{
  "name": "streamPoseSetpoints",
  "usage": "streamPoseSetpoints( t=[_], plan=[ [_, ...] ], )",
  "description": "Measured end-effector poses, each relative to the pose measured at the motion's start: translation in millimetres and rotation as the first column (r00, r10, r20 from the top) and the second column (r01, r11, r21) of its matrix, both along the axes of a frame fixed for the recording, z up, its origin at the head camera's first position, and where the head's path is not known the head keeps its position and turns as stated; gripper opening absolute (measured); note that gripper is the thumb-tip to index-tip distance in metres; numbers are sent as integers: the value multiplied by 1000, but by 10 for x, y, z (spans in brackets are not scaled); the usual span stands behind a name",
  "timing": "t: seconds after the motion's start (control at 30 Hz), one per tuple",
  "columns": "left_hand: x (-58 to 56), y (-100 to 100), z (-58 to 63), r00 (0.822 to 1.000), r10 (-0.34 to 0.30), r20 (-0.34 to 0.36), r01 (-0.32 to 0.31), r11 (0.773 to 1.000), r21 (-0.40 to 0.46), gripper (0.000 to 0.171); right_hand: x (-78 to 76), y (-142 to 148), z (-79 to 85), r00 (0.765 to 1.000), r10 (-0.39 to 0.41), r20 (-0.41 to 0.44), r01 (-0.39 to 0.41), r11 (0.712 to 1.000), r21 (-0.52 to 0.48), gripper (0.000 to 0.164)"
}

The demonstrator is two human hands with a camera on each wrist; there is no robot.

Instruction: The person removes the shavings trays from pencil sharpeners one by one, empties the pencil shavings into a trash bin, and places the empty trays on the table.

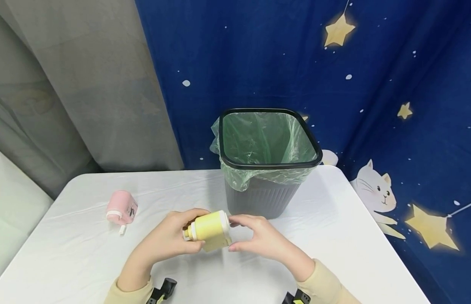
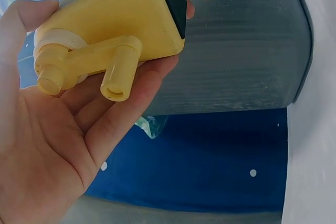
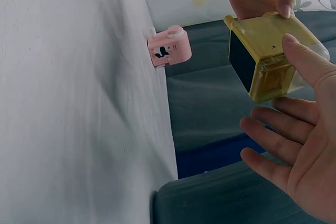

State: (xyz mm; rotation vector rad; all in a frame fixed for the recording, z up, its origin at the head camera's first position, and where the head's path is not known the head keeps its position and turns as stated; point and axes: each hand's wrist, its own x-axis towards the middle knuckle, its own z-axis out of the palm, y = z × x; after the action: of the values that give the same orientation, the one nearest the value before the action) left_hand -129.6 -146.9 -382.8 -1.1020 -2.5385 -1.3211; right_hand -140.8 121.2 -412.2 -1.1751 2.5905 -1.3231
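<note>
My left hand (image 1: 168, 234) grips a yellow hand-crank pencil sharpener (image 1: 210, 228) tipped on its side above the table. Its thumb is on one side and its fingers on the other. In the left wrist view the crank handle (image 2: 122, 72) points towards the palm, and a dark panel (image 2: 172, 3) covers one face. My right hand (image 1: 263, 238) is at the other end of the sharpener, thumb and fingers spread. In the right wrist view its thumb overlaps the sharpener's edge while the fingers (image 3: 278, 142) lie straight below.
A grey bin (image 1: 258, 196) with a black rim and a green plastic liner stands just beyond the hands. To the left, a pink pencil sharpener (image 1: 123, 202) with a cartoon picture lies on the white table (image 1: 87, 253). Curtains hang behind the table.
</note>
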Motion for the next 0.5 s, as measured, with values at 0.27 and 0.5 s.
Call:
streamPoseSetpoints(
  t=[0.27, 0.5],
  plan=[
    [3, 29, -22, 999, -29, -19, 29, 1000, -5, 54, 70, -47, -50, 998, -57, 16, 58, 998, -33, 56],
    [9, 49, -23, 998, -52, -23, 52, 999, 0, 54, 93, -50, -82, 997, -73, 34, 75, 995, -70, 54]
  ],
)
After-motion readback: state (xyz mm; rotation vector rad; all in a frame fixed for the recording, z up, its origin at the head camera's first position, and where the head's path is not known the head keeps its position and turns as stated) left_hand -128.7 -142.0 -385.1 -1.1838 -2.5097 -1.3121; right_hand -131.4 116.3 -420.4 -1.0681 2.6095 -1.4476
